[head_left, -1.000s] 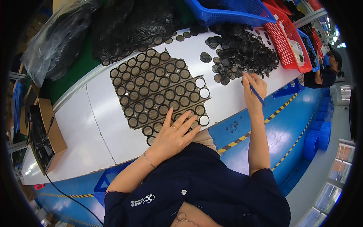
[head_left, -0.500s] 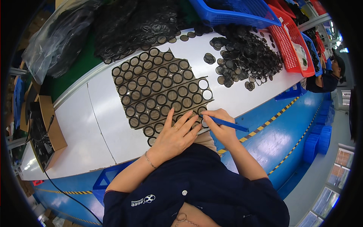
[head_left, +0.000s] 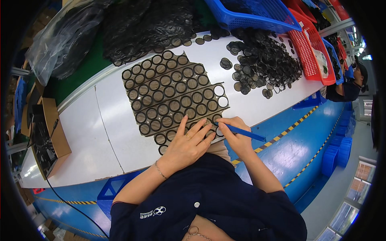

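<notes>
Since a second ago in the head view, the right hand (head_left: pixel 238 138) has swung back from the loose disc pile (head_left: pixel 267 60) to the near right edge of the ringed sheet (head_left: pixel 173 90), while the left hand (head_left: pixel 185 143) has stayed put. That left hand lies flat with fingers spread — their tips resting on the sheet's near rows. The right hand pinches a slim blue tool (head_left: pixel 254 135), whose long axis runs from its tip at the sheet, rightward and slightly toward the body. From the right hand the sheet lies ahead and to the left, its rows slanting up to the right across the white table (head_left: pixel 114 128). At the near right corner the right hand is closer, the left fingertips just beside — whether the tip grips a disc, I cannot tell.
</notes>
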A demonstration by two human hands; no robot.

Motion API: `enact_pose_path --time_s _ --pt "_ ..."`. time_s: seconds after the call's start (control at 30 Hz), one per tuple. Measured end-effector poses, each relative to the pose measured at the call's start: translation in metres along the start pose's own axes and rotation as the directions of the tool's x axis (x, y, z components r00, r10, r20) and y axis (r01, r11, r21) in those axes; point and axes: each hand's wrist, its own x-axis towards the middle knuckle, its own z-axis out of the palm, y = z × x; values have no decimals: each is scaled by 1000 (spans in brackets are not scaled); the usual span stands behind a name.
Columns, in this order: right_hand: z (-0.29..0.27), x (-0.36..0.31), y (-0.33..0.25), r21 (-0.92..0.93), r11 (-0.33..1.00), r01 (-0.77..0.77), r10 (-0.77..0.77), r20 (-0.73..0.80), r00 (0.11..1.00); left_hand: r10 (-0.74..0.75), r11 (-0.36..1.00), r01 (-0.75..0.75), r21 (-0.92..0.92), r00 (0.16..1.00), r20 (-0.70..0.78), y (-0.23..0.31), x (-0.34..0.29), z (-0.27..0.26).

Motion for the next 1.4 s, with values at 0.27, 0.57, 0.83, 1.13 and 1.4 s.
enact_pose_path --time_s 0.27,0.57,0.83,1.13,1.4 --pt "-29 48 35 -548 756 358 -514 -159 843 6 1000 -6 11 1000 6 -1 -1 -2" --pt "-11 52 0 119 992 -29 37 -70 997 -131 988 132 82 991 -19 -10 8 -8" --pt "14 42 3 189 979 -74 73 14 997 -178 972 178 152 984 -10 -17 11 -3" --pt "14 43 4 171 980 -102 102 12 995 -181 975 181 125 983 -16 -18 11 -2" --pt "12 40 3 179 965 -190 188 26 982 -182 978 184 103 983 -21 -16 12 -2"
